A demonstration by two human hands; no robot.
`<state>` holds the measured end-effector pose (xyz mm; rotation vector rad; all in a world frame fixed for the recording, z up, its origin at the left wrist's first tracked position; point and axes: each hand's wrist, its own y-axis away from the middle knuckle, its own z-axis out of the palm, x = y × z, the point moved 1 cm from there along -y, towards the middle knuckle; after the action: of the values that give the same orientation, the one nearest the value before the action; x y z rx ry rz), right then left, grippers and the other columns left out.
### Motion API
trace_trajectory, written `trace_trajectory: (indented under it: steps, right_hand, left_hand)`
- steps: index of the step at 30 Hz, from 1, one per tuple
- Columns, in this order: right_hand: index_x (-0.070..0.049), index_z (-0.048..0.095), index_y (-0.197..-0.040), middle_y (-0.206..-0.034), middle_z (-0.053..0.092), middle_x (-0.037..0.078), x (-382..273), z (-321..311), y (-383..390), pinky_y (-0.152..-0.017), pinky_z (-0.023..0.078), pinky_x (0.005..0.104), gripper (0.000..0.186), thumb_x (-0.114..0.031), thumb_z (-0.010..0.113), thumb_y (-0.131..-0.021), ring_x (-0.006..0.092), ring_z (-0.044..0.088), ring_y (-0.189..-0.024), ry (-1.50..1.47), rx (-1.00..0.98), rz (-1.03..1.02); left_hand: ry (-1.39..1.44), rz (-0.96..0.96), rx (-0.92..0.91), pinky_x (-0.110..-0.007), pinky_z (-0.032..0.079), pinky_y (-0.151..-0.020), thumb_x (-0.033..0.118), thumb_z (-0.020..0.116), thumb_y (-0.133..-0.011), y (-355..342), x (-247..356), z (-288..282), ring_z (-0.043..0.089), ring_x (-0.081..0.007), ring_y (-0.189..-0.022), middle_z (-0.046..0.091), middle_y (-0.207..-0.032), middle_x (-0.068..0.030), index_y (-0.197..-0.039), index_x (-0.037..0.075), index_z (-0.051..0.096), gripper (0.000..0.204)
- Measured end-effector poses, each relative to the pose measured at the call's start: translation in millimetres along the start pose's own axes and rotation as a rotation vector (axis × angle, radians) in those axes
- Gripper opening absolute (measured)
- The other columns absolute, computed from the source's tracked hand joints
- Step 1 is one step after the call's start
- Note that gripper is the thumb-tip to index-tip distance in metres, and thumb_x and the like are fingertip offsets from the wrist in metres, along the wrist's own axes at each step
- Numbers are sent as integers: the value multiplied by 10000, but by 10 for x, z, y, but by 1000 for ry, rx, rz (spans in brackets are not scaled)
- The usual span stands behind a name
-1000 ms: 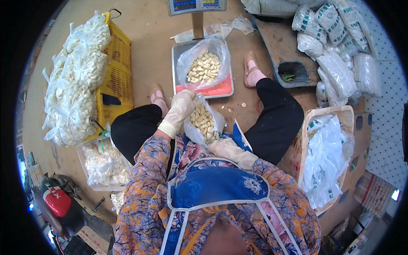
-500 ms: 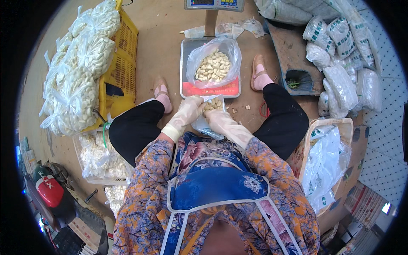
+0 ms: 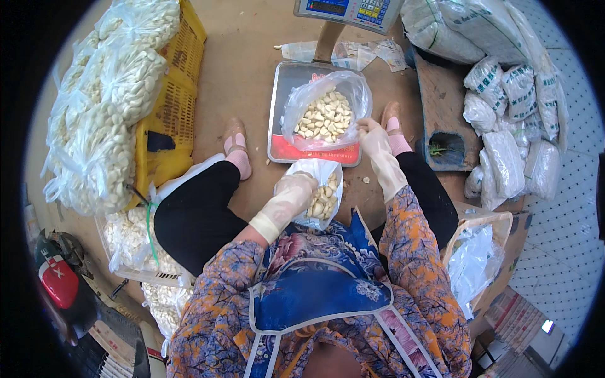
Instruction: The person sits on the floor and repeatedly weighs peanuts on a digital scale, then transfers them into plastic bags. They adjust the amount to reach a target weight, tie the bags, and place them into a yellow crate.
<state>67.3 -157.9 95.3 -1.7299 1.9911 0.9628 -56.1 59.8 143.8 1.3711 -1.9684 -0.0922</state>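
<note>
A clear plastic bag [image 3: 291, 116] full of peeled garlic cloves [image 3: 324, 118] stands with its mouth spread on the pan of a weighing scale [image 3: 277, 146]. At its right rim my right hand [image 3: 376, 137], in a pale thin glove, has its fingertips pinched on the plastic. Below the scale, close to my apron, lies a smaller white bag [image 3: 310, 165], spread around more garlic cloves [image 3: 322, 200]. My left hand [image 3: 293, 194], also gloved, is curled over the left part of that bag, against the cloves. What its fingers hold is hidden.
Yellow crates [image 3: 176, 107] on the left carry several bags of garlic [image 3: 107, 132]. A tub [image 3: 120, 274] of garlic is beside my left leg. Packed white bags [image 3: 504, 151] are heaped at the right, near a basket [image 3: 457, 220] of plastic bags. The scale's display [image 3: 353, 9] rises ahead.
My right hand has left the smaller bag and moved up to the rim of the bag on the scale. The smaller bag is spread wider, and my left hand lies over it.
</note>
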Motion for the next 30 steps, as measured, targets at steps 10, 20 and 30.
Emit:
trace_trajectory:
  steps: [10,20,30]
  right_hand:
    - [-74,597,-1025,-1015,609,167,18,334,-400,-805,475,417,258,-150,574,-780,339,592,-938,558,-211,-189]
    - [-47,567,-962,-958,612,141,-20,292,-496,-718,509,384,215,-138,611,-773,305,615,-886,276,-241,-2]
    - [-54,553,-1063,-958,628,67,-114,312,-428,-679,470,255,309,42,491,-776,162,612,-847,-941,-411,346]
  left_hand:
    - [21,29,-15,-349,459,-866,125,588,-708,-38,81,-210,620,-267,-928,651,-894,-111,-837,81,672,160]
    - [151,78,59,-409,468,-826,159,579,-761,-11,4,-230,587,-329,-964,619,-835,-118,-749,45,619,122]
    - [93,102,177,-357,446,-876,105,597,-655,22,7,-153,628,-271,-881,637,-789,-88,-740,88,648,100]
